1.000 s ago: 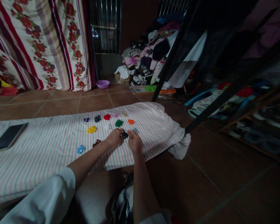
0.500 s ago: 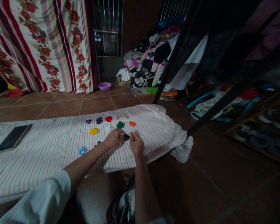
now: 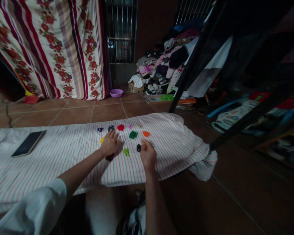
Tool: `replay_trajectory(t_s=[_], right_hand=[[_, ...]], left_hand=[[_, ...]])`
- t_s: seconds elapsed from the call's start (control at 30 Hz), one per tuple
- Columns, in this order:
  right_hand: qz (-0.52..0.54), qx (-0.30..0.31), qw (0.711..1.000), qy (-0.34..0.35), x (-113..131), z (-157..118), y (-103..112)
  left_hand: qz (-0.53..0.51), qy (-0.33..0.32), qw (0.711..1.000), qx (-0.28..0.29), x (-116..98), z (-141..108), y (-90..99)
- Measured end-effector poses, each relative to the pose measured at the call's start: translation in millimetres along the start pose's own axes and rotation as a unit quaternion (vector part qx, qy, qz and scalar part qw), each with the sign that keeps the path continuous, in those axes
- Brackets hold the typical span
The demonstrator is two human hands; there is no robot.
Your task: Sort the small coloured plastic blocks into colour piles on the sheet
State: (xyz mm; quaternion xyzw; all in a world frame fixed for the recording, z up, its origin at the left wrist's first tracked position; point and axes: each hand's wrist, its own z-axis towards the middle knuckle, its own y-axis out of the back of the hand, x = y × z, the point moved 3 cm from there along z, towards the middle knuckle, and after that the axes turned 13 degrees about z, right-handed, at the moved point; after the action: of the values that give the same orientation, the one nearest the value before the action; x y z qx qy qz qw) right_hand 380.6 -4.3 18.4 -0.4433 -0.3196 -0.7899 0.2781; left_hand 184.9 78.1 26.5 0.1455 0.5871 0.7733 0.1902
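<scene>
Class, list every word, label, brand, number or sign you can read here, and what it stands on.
None can be read.
Phone: no lettering visible on its dark screen.
Coloured pieces: too small to tell.
Cardboard box by the clothes pile: too small and dark to tell.

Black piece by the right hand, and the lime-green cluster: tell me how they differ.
Colour: the black piece is dark; the lime-green cluster is bright.
Position: the black piece shows right at the right hand, whether gripped is unclear; the lime-green cluster lies on the striped cloth with no hand on it.
Both are small.
</scene>
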Motion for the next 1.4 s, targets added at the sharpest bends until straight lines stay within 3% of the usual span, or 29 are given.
replay_trajectory(t_s=[0.17,0.3,0.43,0.9,1.17,1.4], right_hand=[[0.026,-0.001,0.999,0.023,0,1,-10],[0.043,0.005,0.998,0.048,-4,3,-16],[0.045,-0.019,0.997,0.057,-1,3,-18],[0.018,0.014,0.999,0.023,5,6,-23],[0.011,0.033,0.999,0.017,3,5,-25],[0.019,0.019,1.0,0.006,4,5,-26]], left_hand=[[0.009,0.109,0.994,0.002,59,6,-4.1],[0.009,0.141,0.99,0.001,103,12,-2.6],[0.0,0.156,0.988,0.001,128,19,-3.3],[-0.073,0.072,0.995,-0.015,123,46,-27.3],[-0.077,0.108,0.99,-0.037,125,40,-29.1],[-0.07,0.081,0.994,-0.022,123,42,-24.0]])
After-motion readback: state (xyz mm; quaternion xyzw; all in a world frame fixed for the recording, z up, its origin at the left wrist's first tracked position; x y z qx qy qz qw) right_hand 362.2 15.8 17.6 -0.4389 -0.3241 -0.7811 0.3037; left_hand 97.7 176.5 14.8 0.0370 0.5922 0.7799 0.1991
